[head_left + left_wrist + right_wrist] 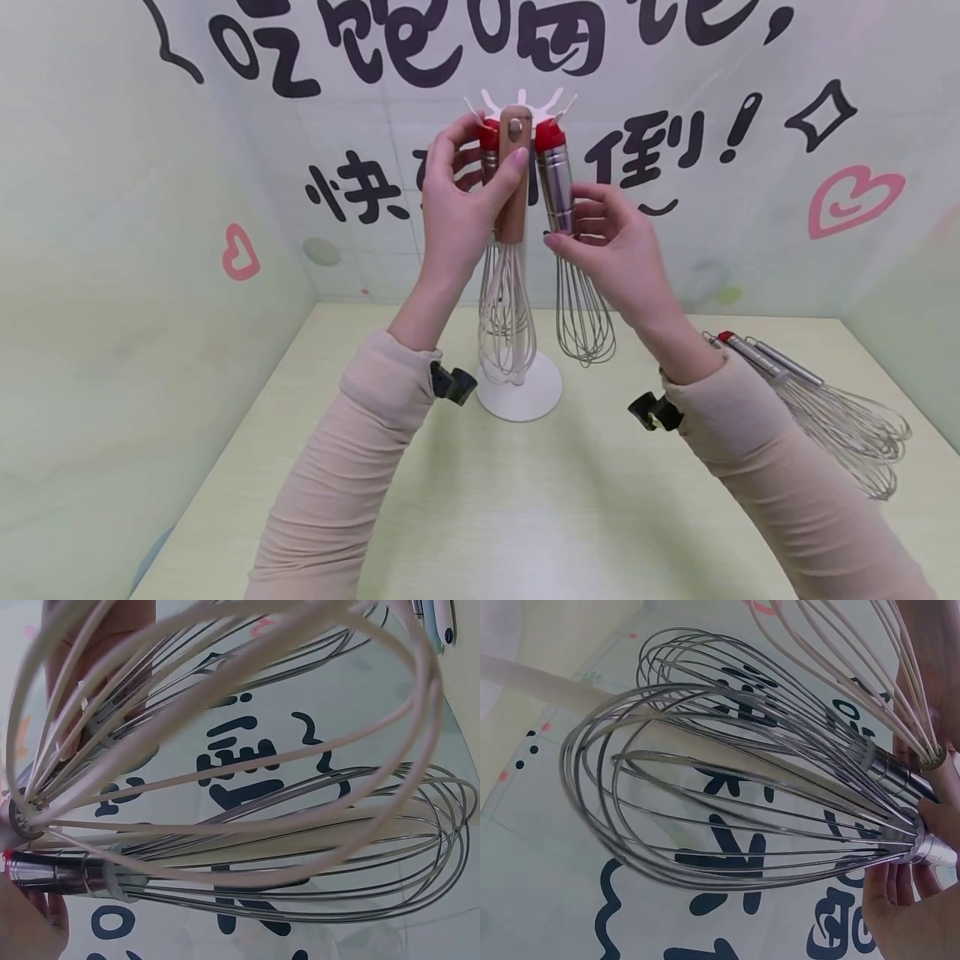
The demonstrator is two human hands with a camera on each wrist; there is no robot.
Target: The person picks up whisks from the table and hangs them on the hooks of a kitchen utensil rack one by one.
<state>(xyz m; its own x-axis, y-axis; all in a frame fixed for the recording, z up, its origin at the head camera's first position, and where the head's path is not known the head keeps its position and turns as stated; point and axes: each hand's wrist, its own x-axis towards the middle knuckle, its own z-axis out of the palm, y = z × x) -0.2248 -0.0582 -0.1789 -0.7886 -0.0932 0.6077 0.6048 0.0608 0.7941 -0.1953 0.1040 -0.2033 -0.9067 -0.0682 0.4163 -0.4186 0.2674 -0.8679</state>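
A white stand (519,398) with hooks at its top holds hanging whisks. My left hand (461,196) is up at the hooks, its thumb against the handle of a wooden-handled whisk (512,187) with pale wires. Its other fingers curl beside the red-topped handle of a steel whisk (56,871), partly hidden behind. My right hand (615,237) grips the lower handle of another steel whisk (555,179) with a red top, close to the hooks on the right. Its wire loops (727,787) hang below my right hand. Whether its end sits on a hook cannot be told.
Several more steel whisks (840,412) lie in a pile on the pale table (480,517) at the right, partly behind my right sleeve. A printed backdrop (360,275) with dark writing and hearts stands behind the table.
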